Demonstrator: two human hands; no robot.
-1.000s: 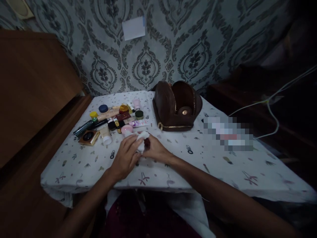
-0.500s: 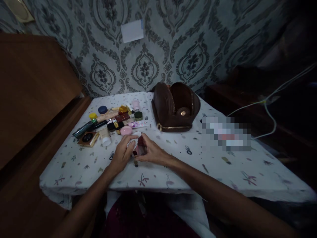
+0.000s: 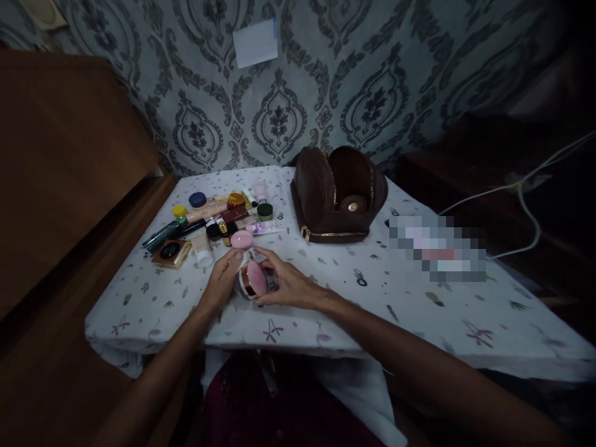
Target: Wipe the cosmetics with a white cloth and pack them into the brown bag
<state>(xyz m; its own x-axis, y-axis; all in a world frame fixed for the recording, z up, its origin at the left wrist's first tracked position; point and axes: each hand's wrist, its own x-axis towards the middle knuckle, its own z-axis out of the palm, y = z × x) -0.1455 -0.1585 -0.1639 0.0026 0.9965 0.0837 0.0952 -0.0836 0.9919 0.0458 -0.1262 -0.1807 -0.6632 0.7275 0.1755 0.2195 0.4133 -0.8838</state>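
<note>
Both my hands meet over the near middle of the table [image 3: 326,310] around a small round pink compact [image 3: 254,278]. My left hand [image 3: 222,287] grips its left side with curled fingers. My right hand [image 3: 291,285] holds its right side, thumb and fingers closed on it. A bit of white tissue shows at the compact's left edge, under my left fingers. The compact is tilted so its pink face points toward me. Just beyond my hands lies a pink round case [image 3: 241,239].
Several cosmetics [image 3: 209,217] lie at the far left of the table: tubes, small jars, a brown compact [image 3: 170,251]. An open brown pouch [image 3: 338,195] stands at the back middle. A blurred patch sits to its right. A wooden panel [image 3: 69,161] rises on the left.
The white tissue that wrapped the item is now mostly out of sight. The compact has been turned so its pink face shows. My hands have stayed in the same place.
</note>
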